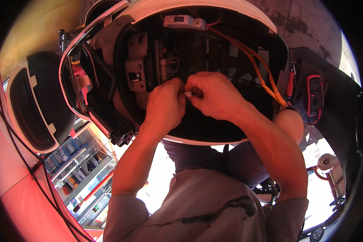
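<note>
My right hand [215, 94] pinches a small pale plug connector [188, 94] with several holes in its end face. Close against it, my left hand [165, 104] is closed, its fingertips bent inward; what lies between them is hidden. Both hands are over the dark open compartment [213, 127] of a scooter-like vehicle body with a white rim. Thin wires [173, 63] run to a connector block [163, 69] just beyond my left hand. A metal bracket plate [138, 64] stands to the left of that block.
A white circuit breaker [184, 21] sits at the compartment's far edge. Thick orange cables [250, 56] run along its right side. To the right lie a red-rimmed multimeter [315, 94] and a red-handled probe [290, 84]. A dark seat [44, 101] stands at left; black cables [16, 137] hang nearby.
</note>
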Tool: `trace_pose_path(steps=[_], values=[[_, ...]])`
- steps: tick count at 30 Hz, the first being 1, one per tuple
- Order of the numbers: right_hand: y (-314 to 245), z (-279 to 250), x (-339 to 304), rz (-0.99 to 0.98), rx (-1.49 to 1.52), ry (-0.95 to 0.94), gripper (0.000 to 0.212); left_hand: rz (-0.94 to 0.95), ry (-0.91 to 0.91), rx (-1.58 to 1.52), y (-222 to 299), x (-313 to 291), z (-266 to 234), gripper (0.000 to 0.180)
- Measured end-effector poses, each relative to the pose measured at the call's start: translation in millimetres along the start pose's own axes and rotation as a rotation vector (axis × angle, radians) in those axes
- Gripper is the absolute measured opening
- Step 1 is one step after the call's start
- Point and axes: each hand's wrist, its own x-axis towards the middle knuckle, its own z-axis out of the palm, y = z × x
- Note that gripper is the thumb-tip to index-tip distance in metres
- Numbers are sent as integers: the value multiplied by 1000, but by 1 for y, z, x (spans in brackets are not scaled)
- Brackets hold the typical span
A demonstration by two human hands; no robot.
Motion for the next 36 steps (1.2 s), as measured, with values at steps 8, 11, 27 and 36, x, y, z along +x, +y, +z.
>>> trace_pose_path(steps=[8, 11, 27, 36], values=[[5, -4, 1, 80, 2, -1, 17, 0, 18, -31, 1, 0, 2, 19], [10, -7, 4, 174, -23, -4, 18, 20, 87, -28, 2, 0, 4, 28], [12, -15, 11, 287, 25, -48, 19, -117, -121, -72, -7, 31, 7, 30], [16, -13, 13, 251, 73, -56, 20, -96, -133, -141, -12, 36, 0, 26]])
